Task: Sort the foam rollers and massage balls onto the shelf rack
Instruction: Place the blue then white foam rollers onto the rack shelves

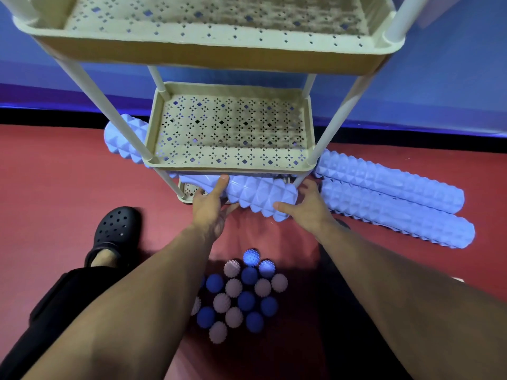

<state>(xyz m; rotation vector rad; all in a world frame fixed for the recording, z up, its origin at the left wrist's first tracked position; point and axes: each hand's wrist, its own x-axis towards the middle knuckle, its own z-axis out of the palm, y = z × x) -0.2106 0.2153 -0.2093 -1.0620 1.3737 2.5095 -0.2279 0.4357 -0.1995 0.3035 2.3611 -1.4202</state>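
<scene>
Head view: your left hand (210,208) and right hand (307,205) are both on one roller (260,197) at the bottom tier (189,191) of the rack (233,165). The roller lies crosswise, its left part under the middle tier (231,127), its right end sticking out toward you past the front right post (327,135).

Left hand: fingers fairly straight, index laid up along the roller's top, thumb below it. Looks like a loose hold from the left. Right hand: fingers curled round the roller's right end, thumb on its near side.

Two more rollers (392,187) lie side by side on the red floor (55,171) right of the rack, touching each other. A fourth roller (126,138) sits on the floor behind the rack's left side, partly hidden by the front left post (109,111).

Middle tier and top tier (208,20) show only their perforated trays.

Balls (241,294) sit in a tight cluster on the floor between your forearms, dark blue and pale spiky ones mixed, well short of the rack.

Your left foot in a black clog (118,229) is planted left of the left arm.
</scene>
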